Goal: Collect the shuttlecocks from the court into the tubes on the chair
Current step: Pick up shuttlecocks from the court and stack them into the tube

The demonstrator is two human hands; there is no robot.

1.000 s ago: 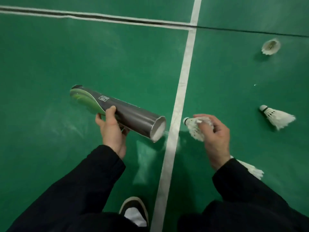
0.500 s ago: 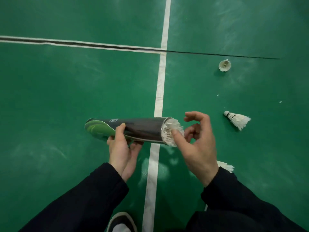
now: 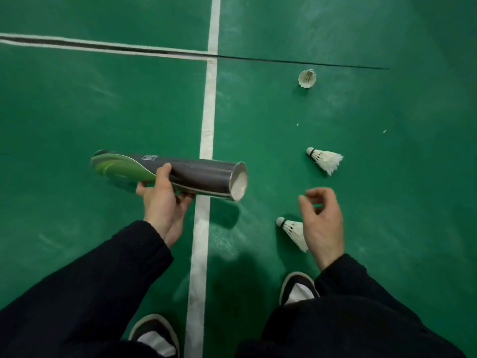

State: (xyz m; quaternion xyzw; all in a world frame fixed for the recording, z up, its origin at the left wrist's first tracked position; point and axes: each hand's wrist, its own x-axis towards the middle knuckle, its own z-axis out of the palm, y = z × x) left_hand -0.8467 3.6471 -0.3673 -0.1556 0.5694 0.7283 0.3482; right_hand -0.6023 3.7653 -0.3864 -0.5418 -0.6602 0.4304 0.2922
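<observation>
My left hand (image 3: pixel 165 202) grips a dark grey and green shuttlecock tube (image 3: pixel 185 174), held level with its open mouth facing right. The white inside shows at the mouth. My right hand (image 3: pixel 322 223) hovers with curled, parted fingers and holds nothing. It is just above and right of a white shuttlecock (image 3: pixel 293 232) lying on the green court, partly covering its feathers. A second shuttlecock (image 3: pixel 325 160) lies further up on the right. A third (image 3: pixel 307 78) rests with its feather skirt towards me near the black seam.
A white court line (image 3: pixel 206 140) runs up the middle and meets a crossing white line (image 3: pixel 103 47) at the top left. My two shoes (image 3: pixel 296 290) and dark trousers fill the bottom. No chair is in view.
The shuttlecock at the tube's mouth has gone inside. My right hand has left the tube and dropped to the right over a shuttlecock on the floor. The tube has tilted slightly.
</observation>
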